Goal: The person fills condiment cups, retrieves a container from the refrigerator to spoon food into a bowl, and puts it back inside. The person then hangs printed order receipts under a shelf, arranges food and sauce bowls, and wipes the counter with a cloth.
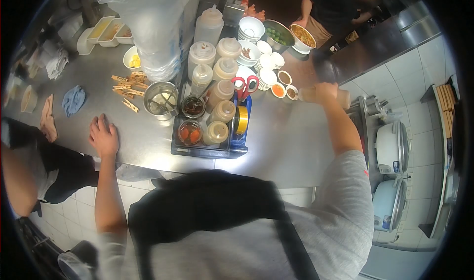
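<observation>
My left hand (103, 136) lies on the steel counter (143, 144) with its fingers apart, below a blue cloth (74, 101) and a pile of wooden clothespins (129, 86). At the right, my right hand (327, 92) is wrapped round a light brown bottle (342, 99), which appears tilted on its side. Just left of the bottle are small sauce cups, one with orange sauce (279, 90) and others with brown sauce (284, 77). Part of the bottle is hidden by my fingers.
A black tray (200, 151) of squeeze bottles stands mid-counter, beside red-handled scissors (245, 86) and yellow tape (241, 119). Left of it is a metal pot (161, 101). Across the counter, a person (335, 8) touches a bowl of food (302, 37). Another person stands at far left.
</observation>
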Tool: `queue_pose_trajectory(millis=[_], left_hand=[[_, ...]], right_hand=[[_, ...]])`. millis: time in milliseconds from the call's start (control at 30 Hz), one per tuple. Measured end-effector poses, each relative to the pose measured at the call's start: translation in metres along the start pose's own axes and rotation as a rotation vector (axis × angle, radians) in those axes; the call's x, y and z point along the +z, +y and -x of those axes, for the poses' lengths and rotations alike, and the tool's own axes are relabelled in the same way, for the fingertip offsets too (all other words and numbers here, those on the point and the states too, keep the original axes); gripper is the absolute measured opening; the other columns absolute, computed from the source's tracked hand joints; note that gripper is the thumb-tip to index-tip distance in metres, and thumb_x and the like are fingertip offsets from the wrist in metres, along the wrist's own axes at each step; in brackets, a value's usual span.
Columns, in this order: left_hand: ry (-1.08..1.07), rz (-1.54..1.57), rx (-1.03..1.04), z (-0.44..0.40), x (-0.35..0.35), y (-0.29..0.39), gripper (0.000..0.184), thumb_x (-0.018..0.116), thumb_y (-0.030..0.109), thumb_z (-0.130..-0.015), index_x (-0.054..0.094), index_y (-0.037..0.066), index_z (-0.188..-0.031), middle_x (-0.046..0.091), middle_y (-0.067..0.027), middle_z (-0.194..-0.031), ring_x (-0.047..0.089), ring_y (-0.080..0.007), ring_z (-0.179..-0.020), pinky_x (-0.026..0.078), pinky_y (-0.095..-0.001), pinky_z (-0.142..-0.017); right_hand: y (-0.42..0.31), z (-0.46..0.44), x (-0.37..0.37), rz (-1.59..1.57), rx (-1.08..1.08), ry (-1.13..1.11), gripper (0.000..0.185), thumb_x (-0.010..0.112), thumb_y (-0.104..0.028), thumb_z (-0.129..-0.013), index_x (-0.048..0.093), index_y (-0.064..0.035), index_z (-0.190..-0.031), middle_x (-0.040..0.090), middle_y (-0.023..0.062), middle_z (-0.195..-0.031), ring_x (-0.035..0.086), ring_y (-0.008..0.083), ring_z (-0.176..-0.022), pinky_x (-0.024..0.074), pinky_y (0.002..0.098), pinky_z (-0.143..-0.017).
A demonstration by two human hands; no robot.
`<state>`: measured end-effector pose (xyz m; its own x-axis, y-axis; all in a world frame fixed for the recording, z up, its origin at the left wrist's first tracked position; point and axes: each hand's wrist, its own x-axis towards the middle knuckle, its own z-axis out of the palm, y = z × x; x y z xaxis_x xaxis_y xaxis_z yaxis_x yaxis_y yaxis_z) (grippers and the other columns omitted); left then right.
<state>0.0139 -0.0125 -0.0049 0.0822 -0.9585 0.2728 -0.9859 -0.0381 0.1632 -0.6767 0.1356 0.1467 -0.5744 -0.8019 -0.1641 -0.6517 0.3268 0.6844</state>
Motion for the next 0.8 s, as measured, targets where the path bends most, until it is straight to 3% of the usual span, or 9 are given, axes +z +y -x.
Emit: queue_pose_trajectory(millis=[367,467,567,633,667,700,767,800], left_hand=[[-0.005,-0.005,-0.012,0.001,-0.003,0.002,0.050,0.052,0.030,-0.087,0.043,0.020,-0.135,0.038,-0.0086,-0.142,0.030,-0.0271,-0.135,0.023,-0.0507,-0.107],[-0.002,0.001,-0.009,0.000,-0.003,0.003,0.049,0.052,0.030,-0.087,0.043,0.020,-0.135,0.039,-0.0088,-0.142,0.030,-0.0269,-0.135,0.023,-0.0506,-0.107],[0.011,0.009,0.003,0.002,-0.002,0.003,0.049,0.052,0.030,-0.087,0.045,0.020,-0.134,0.040,-0.0099,-0.141,0.032,-0.0274,-0.134,0.025,-0.0505,-0.106],[0.019,0.010,0.006,0.002,-0.009,0.004,0.049,0.053,0.030,-0.086,0.046,0.018,-0.134,0.040,-0.0108,-0.140,0.033,-0.0279,-0.134,0.026,-0.0504,-0.105],[0.027,0.006,0.014,0.004,-0.009,0.003,0.049,0.053,0.029,-0.086,0.046,0.018,-0.133,0.041,-0.0112,-0.140,0.034,-0.0282,-0.133,0.026,-0.0504,-0.105],[0.038,0.001,0.021,0.005,-0.005,0.002,0.049,0.053,0.029,-0.086,0.046,0.017,-0.133,0.041,-0.0116,-0.140,0.034,-0.0285,-0.133,0.027,-0.0504,-0.105],[0.037,0.001,0.013,0.003,-0.003,0.002,0.049,0.052,0.028,-0.086,0.046,0.015,-0.133,0.040,-0.0126,-0.141,0.034,-0.0296,-0.133,0.028,-0.0511,-0.104],[0.018,0.002,0.001,0.003,-0.005,0.004,0.049,0.052,0.028,-0.086,0.046,0.014,-0.133,0.039,-0.0131,-0.141,0.033,-0.0299,-0.134,0.027,-0.0520,-0.105]], right_hand=[[0.004,0.002,0.012,-0.107,0.032,0.005,0.024,0.051,-0.020,-0.089,0.071,-0.0214,-0.103,0.069,0.0045,-0.107,0.064,0.0220,-0.104,0.0376,0.0455,-0.096],[0.008,0.001,0.030,-0.171,0.103,-0.063,0.029,0.049,-0.023,-0.091,0.065,-0.0187,-0.115,0.067,0.0075,-0.113,0.062,0.0240,-0.108,0.0380,0.0488,-0.098],[0.007,0.033,0.051,-0.375,0.196,-0.039,0.044,0.057,-0.024,-0.086,0.052,-0.0166,-0.129,0.063,0.0105,-0.120,0.059,0.0271,-0.113,0.0380,0.0487,-0.100],[0.016,0.007,0.142,-0.780,0.172,-0.060,0.072,0.072,-0.021,-0.072,0.042,-0.0160,-0.137,0.060,0.0130,-0.124,0.056,0.0298,-0.118,0.0390,0.0451,-0.101],[0.012,0.016,0.178,-0.932,0.127,0.078,0.089,0.080,-0.013,-0.056,0.042,-0.0159,-0.137,0.058,0.0144,-0.126,0.055,0.0303,-0.118,0.0423,0.0421,-0.098],[-0.002,0.056,0.135,-1.114,0.221,0.026,0.095,0.081,-0.009,-0.050,0.043,-0.0128,-0.137,0.059,0.0150,-0.123,0.056,0.0301,-0.114,0.0445,0.0403,-0.096],[-0.002,0.048,0.173,-1.599,0.079,0.153,0.093,0.079,-0.010,-0.055,0.040,-0.0082,-0.139,0.061,0.0152,-0.117,0.057,0.0315,-0.110,0.0440,0.0405,-0.096],[-0.008,0.055,0.148,-1.760,0.183,0.175,0.092,0.079,-0.014,-0.060,0.036,-0.0076,-0.141,0.058,0.0154,-0.119,0.056,0.0315,-0.111,0.0437,0.0403,-0.096]])
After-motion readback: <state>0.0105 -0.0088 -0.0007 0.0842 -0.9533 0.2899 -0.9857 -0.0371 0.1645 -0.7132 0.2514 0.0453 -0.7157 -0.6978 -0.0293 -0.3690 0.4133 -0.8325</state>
